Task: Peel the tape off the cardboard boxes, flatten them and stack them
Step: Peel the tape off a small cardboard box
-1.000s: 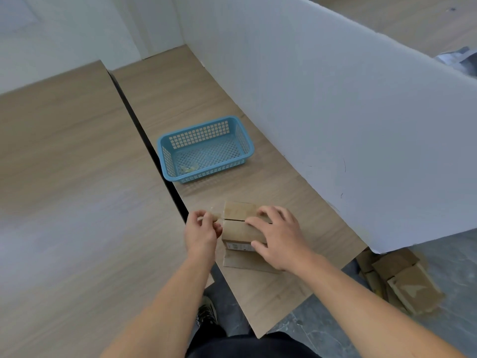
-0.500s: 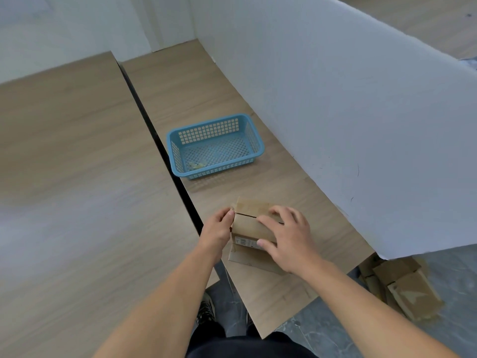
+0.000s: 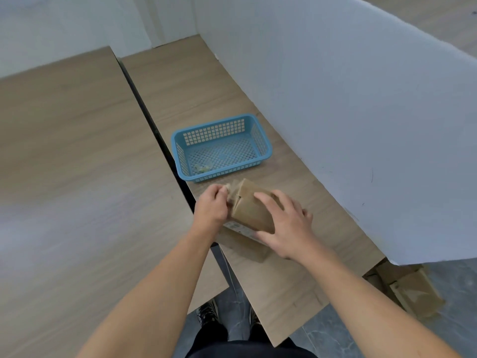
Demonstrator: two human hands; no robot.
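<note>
I see the cardboard box (image 3: 249, 211) sitting near the table's (image 3: 284, 293) front edge, tipped up on one side over a flat sheet of cardboard (image 3: 247, 250). The right hand (image 3: 286, 226) is clamped over its top from 3 o'clock, fingers spread across the upper face and thumb on the near side. At the box's 9 o'clock the left hand (image 3: 210, 206) has its fingers curled in, pinching a pale bit of tape (image 3: 228, 188) at the box's end. The blue basket (image 3: 267, 151) is at 12 o'clock, just beyond the box, with scraps (image 3: 204, 167) in it. At 4 o'clock, more boxes (image 3: 410, 290) lie on the floor under the white partition (image 3: 361, 125).
</note>
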